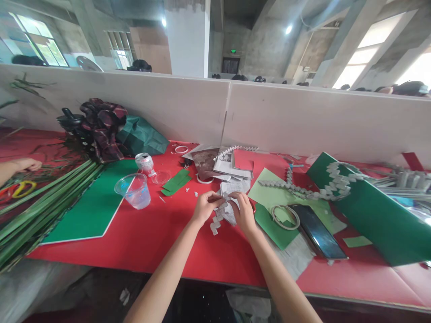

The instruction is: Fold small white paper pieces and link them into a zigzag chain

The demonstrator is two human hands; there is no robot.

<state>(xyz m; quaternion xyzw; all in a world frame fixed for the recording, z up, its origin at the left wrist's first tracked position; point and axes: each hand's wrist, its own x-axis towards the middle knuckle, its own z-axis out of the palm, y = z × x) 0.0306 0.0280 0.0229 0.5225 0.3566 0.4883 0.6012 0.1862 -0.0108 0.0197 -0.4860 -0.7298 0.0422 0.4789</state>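
A short zigzag chain of folded newspaper (215,225) hangs down from between my hands, over the red table. My left hand (206,206) pinches its upper end with thumb and forefinger. My right hand (243,210) has its fingers bent round the same end from the other side, pressed on the folded paper. Printed paper scraps (231,214) lie just behind and below my fingers. A longer finished-looking zigzag paper chain (311,194) runs across light green paper (269,177) to the right.
Left are a plastic cup (136,197), a can (144,163), a green board (87,215) and long green leaves (50,206). At right lie a phone (318,231), a tape roll (285,218) and an upright green board (370,220). Another person's hand (28,164) is far left, near scissors (23,188).
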